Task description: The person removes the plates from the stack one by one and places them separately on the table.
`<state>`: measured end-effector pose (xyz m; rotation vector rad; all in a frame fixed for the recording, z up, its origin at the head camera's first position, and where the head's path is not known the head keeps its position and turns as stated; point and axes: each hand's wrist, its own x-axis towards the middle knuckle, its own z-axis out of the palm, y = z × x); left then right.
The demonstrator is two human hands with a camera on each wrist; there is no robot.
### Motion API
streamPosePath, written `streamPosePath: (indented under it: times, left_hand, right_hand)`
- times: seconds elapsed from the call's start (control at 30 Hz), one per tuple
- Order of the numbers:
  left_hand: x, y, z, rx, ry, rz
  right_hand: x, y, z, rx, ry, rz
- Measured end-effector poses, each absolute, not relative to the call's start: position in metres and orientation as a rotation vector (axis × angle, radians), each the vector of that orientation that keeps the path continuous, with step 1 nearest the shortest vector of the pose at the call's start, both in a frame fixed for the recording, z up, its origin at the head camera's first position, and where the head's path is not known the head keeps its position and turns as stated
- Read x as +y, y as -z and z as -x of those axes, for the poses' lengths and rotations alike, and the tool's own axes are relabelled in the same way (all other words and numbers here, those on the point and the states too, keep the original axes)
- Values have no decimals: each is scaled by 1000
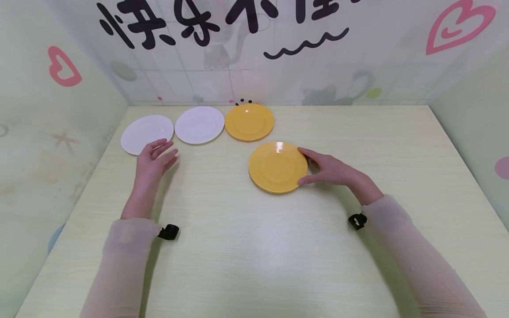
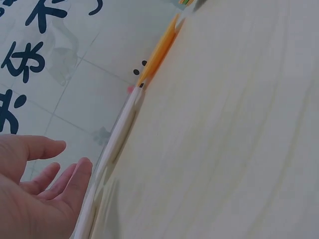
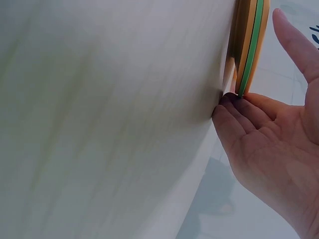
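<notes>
My right hand is at the right rim of the stacked plates. The top one is yellow, and the right wrist view shows a green plate between yellow-orange ones. The fingertips touch the stack's edge low by the table, while the thumb stays extended and spread from them. My left hand holds nothing; its fingers are loosely bent and overlap the front edge of the left white plate in the head view. The left wrist view shows that hand with thumb and fingers apart.
A second white plate and a yellow plate continue the row along the back of the pale table. Printed panels rise behind and at both sides. A small black device is at the left cuff.
</notes>
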<state>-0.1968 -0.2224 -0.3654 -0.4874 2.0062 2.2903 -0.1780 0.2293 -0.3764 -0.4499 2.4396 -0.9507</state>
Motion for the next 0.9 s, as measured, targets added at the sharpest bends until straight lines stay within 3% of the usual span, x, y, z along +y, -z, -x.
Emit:
streamPosePath:
  times: [0.9]
  left_hand:
    - [-149,377,197,2122,-1905,78]
  right_hand:
    - [229,376,179,2442,929,437]
